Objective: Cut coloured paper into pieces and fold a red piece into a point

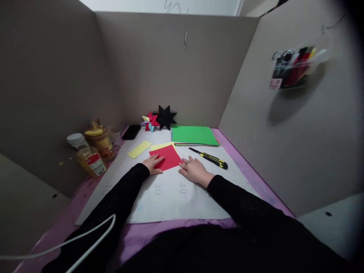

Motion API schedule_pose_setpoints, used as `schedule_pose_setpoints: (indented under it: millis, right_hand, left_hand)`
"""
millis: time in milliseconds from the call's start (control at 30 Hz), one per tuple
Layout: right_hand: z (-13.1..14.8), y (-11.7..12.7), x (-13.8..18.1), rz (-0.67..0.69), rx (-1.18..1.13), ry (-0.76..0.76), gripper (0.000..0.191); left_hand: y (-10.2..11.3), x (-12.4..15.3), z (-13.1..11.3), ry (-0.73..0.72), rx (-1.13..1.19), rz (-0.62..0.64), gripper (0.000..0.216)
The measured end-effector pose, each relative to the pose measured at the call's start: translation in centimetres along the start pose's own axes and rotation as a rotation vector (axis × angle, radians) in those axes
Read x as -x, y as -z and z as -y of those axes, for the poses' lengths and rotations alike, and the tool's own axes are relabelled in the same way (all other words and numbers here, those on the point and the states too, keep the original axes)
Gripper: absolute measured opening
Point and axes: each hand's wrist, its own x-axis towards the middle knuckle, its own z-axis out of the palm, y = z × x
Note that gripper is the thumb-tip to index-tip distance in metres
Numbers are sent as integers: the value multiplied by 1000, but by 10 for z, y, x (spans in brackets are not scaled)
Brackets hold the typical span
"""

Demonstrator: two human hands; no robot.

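Note:
A red square of paper [167, 156] lies on the white mat [170, 206], partly over a yellow sheet [160, 146]. My left hand [153, 164] rests on the red paper's left side, fingers spread and lying flat. Flat at its right corner is my right hand [195, 170], fingertips touching or just beside the edge; its fingers are apart. A yellow strip of paper [140, 149] sits to the left. Right of the red paper is a black and yellow utility knife [212, 158] with its blade out.
Behind lies a stack of coloured paper topped with green [195, 135]. Two folded stars, one multicoloured [150, 121] and one black [165, 117], stand near a phone [131, 132]. A glue bottle [92, 161] and tubs are at left. A tool holder [295, 70] hangs on the right wall.

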Motion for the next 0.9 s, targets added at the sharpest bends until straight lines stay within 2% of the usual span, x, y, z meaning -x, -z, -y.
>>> schedule_pose_setpoints:
  millis: [133,200,300,400,433,533,600,667,767,900]
  right_hand:
    - [-4,-1,3,-28,10,-21,47]
    - [-3,-2,4,-51,6,-38,47]
    - [-7,-1,3,-77,-36,2,44]
    - [-26,1,-1,-132,-108,66,42]
    - [-35,3,-3,-172,-125,31,44]
    - [-71,6,-6,-303,-118,-226,49]
    - [-94,6,-6,-271,-77,-362,49]
    - [-111,4,-4,-193,-80,-413,42]
    - [-118,1,-1,-139,-107,-368,28]
    - [-97,2,-4,-253,-130,-206,30]
  left_hand:
    - [8,5,-5,185,-65,41,100]
    - [9,8,-4,215,-77,46,103]
    - [7,14,0,156,-43,-15,103]
    - [3,17,-2,59,-3,-124,102]
    - [1,17,-5,35,2,-155,99]
    - [-1,12,-14,-41,15,-177,91]
    - [-2,8,-18,-100,41,-166,85]
    - [-2,5,-17,-137,63,-189,78]
    - [0,5,-8,-153,68,-224,75]
    - [5,9,1,-190,111,-209,76]
